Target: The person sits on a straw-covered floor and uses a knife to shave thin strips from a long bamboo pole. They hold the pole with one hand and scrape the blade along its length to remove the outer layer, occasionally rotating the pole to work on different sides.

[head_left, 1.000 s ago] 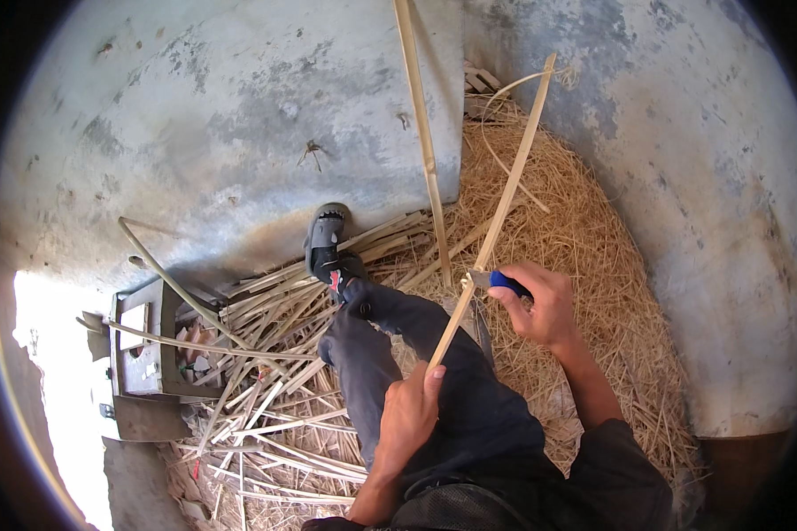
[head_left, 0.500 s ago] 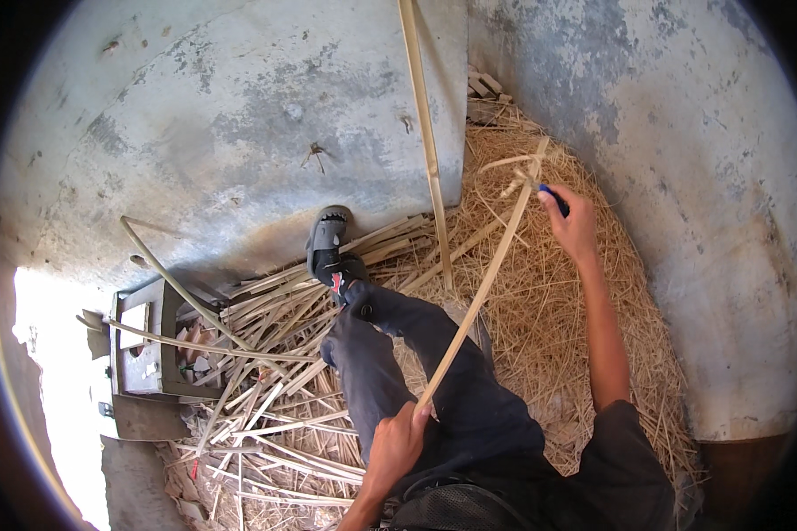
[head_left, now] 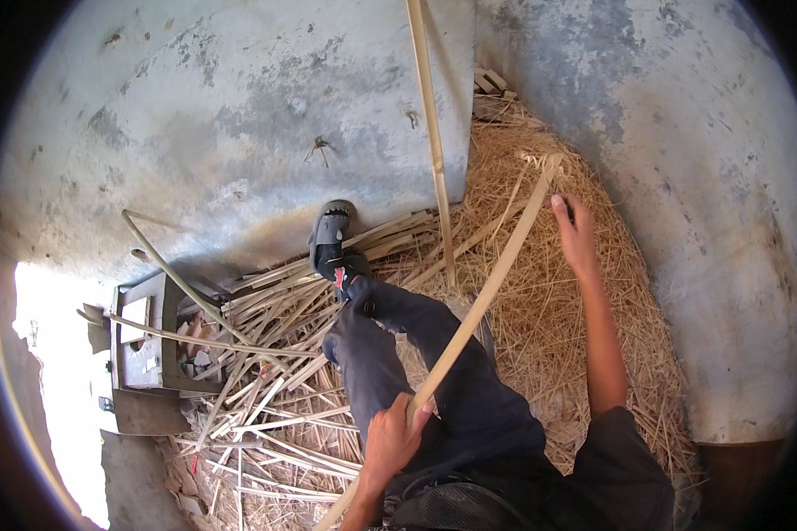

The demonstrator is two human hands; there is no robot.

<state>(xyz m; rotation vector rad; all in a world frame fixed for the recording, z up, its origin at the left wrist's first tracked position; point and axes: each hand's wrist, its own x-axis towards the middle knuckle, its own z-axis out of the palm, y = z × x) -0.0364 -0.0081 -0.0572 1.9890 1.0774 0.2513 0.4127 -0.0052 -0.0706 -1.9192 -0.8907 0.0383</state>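
Note:
A long pale bamboo strip [head_left: 483, 314] slants across my legs, from below my left hand up to the straw pile. My left hand [head_left: 394, 435] is closed around its lower part, thumb on top, and a short tail sticks out behind the wrist. Near the strip's far end, my right hand [head_left: 577, 232] grips a small blue-handled tool [head_left: 571, 209], mostly hidden by the fingers. Whether the tool touches the strip I cannot tell. Pale curled shavings [head_left: 531, 160] show beside the strip's far tip.
A heap of straw-like shavings [head_left: 576, 327] lies along the right wall. Many split strips [head_left: 283, 310] are strewn left of my legs, beside a grey box-like frame [head_left: 155, 341]. A tall strip [head_left: 433, 133] leans on the grey panel, near my shoe [head_left: 329, 232].
The strip now shows a broader face, and its lower tail has come into view behind my left hand. My right hand has moved slightly down. The shavings at the tip have shifted.

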